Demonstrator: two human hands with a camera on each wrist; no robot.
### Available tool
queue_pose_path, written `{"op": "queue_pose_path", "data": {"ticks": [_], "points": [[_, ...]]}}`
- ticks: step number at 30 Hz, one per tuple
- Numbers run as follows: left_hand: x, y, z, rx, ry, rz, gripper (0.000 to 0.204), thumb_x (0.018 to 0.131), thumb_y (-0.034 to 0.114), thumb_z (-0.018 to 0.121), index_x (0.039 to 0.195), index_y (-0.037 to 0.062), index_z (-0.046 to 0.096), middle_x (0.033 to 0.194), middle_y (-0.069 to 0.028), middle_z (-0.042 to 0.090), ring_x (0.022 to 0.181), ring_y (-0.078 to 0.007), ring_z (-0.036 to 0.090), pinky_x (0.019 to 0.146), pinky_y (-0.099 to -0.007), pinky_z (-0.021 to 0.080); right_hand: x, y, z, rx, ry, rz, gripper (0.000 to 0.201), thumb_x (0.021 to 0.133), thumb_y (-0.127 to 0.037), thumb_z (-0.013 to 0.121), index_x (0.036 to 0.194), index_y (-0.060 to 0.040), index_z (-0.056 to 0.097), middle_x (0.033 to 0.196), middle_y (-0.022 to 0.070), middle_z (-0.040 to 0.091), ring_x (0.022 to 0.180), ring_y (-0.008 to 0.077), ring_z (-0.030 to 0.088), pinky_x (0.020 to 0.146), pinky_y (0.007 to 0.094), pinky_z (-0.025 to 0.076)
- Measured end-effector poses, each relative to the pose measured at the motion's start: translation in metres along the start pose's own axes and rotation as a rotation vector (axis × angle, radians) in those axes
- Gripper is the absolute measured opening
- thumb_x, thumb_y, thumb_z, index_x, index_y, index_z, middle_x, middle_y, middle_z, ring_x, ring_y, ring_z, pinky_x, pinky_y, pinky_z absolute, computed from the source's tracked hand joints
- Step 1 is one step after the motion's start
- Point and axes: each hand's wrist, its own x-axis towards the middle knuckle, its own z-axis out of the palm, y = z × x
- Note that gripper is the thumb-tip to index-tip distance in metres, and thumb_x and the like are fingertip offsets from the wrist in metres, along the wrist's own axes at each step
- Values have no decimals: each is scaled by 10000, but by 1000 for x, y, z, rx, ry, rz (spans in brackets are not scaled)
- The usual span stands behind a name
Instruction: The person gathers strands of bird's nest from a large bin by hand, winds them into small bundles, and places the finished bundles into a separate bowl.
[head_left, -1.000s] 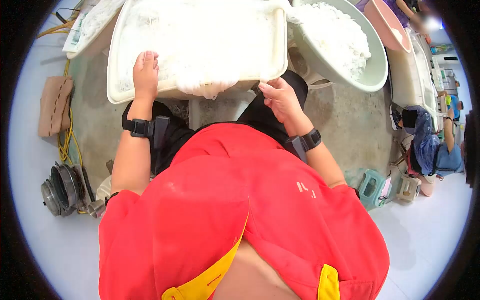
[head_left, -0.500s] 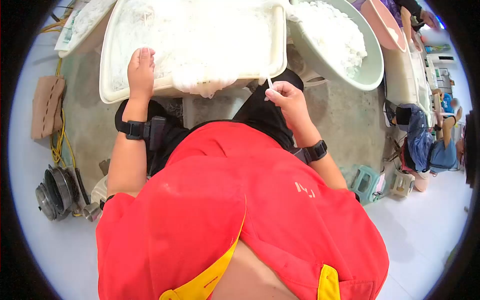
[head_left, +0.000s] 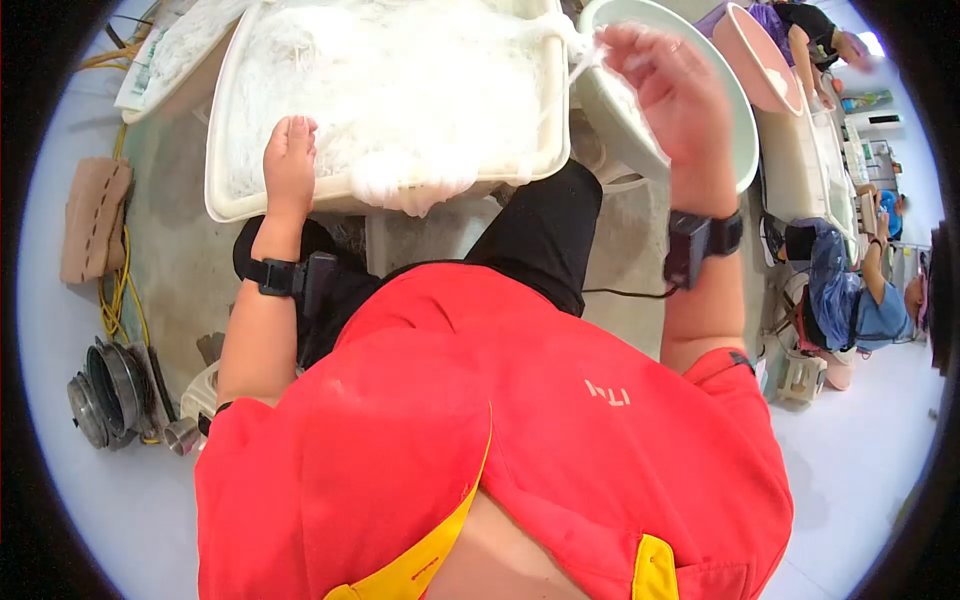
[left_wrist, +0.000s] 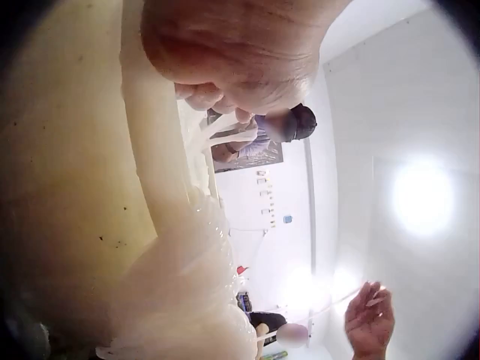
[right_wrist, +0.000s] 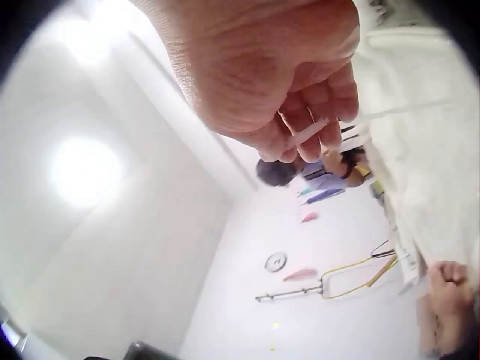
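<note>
A cream tub (head_left: 553, 100) full of wet, white, slippery-looking strands (head_left: 400, 90) stands in front of me. My left hand (head_left: 290, 165) is at its near left side, above the rim. In the left wrist view its fingers (left_wrist: 202, 96) curl in, with thin white strands (left_wrist: 232, 137) coming from them. My right hand (head_left: 675, 95), blurred, is raised over the pale green basin (head_left: 745, 150). In the right wrist view it pinches the end of a white strand (right_wrist: 309, 133) between thumb and fingers. A thick bunch of strands (head_left: 415, 182) hangs over the tub's near rim.
A pink basin (head_left: 755, 60) stands at the back right, a white tray (head_left: 165, 70) at the back left. Pots (head_left: 115, 385) and a brown folded mat (head_left: 97, 220) lie at the left. Other people (head_left: 865, 310) work at the right.
My right hand has risen from the tub's near right corner, moving away from me and right over the green basin, with a white strand. My left hand has stayed nearly in place.
</note>
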Motion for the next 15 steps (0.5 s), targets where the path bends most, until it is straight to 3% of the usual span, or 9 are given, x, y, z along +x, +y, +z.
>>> {"op": "queue_pose_path", "data": {"ticks": [1, 2, 3, 6, 8, 10, 11, 12, 15], "points": [[-1, 1, 0, 13, 2, 0, 265, 952, 271, 446, 902, 26, 533, 704, 43, 431, 613, -45, 352, 557, -192, 324, 20, -23, 4, -206, -142, -160, 247, 908, -158, 455, 815, 39, 570, 992, 147, 616, 919, 220, 542, 888, 361, 395], [-1, 1, 0, 26, 6, -1, 267, 952, 273, 444, 906, 25, 532, 701, 45, 431, 608, -45, 350, 554, -192, 322, 51, -28, -20, 60, -358, -225, 147, 865, -74, 529, 892, 30, 629, 902, 103, 643, 864, 193, 601, 800, 301, 445], [0, 0, 0, 21, 12, 3, 266, 953, 274, 442, 900, 29, 531, 695, 43, 431, 600, -48, 353, 551, -194, 325, 56, -43, -9, 20, -436, -269, 187, 852, -115, 526, 993, -5, 583, 1056, 107, 589, 990, 225, 558, 857, 324, 436], [1, 6, 0, -56, 3, -47, 259, 952, 276, 437, 887, 42, 527, 683, 34, 437, 578, -60, 364, 549, -203, 341, 56, -55, 38, 571, -364, -136, 251, 873, -165, 495, 1087, -43, 545, 1185, 130, 552, 1098, 249, 530, 912, 343, 427], [-2, 25, 3, -189, -34, -161, 248, 950, 276, 438, 879, 54, 524, 681, 24, 451, 564, -73, 377, 557, -214, 362, 53, -49, 51, 440, -253, -94, 188, 879, -133, 494, 1010, -21, 570, 1113, 127, 583, 1035, 219, 544, 885, 318, 420], [-15, 53, 25, -298, -121, -287, 193, 935, 249, 468, 897, 66, 518, 692, 15, 463, 615, -90, 438, 565, -220, 374, 41, -25, 53, -401, -174, -200, 126, 856, -60, 520, 862, 27, 611, 994, 102, 627, 924, 166, 557, 834, 274, 406], [-25, 70, 41, -352, -193, -345, 195, 938, 251, 461, 914, 70, 527, 746, -3, 511, 685, -109, 495, 622, -247, 420, 25, -12, 75, -332, -157, 12, 132, 856, -85, 543, 855, 22, 621, 1106, 107, 614, 992, 147, 549, 851, 280, 415], [-34, 85, 56, -407, -264, -402, 198, 941, 254, 455, 931, 73, 536, 801, -20, 559, 755, -128, 552, 678, -275, 466, 15, 9, 78, -336, -262, 9, 164, 838, -92, 614, 949, 25, 643, 1076, 97, 623, 906, 129, 593, 804, 239, 468], [-44, 102, 80, -571, -475, -587, 245, 959, 264, 409, 1039, 70, 536, 939, -53, 597, 885, -167, 587, 813, -355, 493, -13, 67, 83, -205, -325, 114, 211, 801, -109, 655, 985, -6, 643, 1198, 121, 546, 1025, 181, 550, 906, 311, 429]]}}
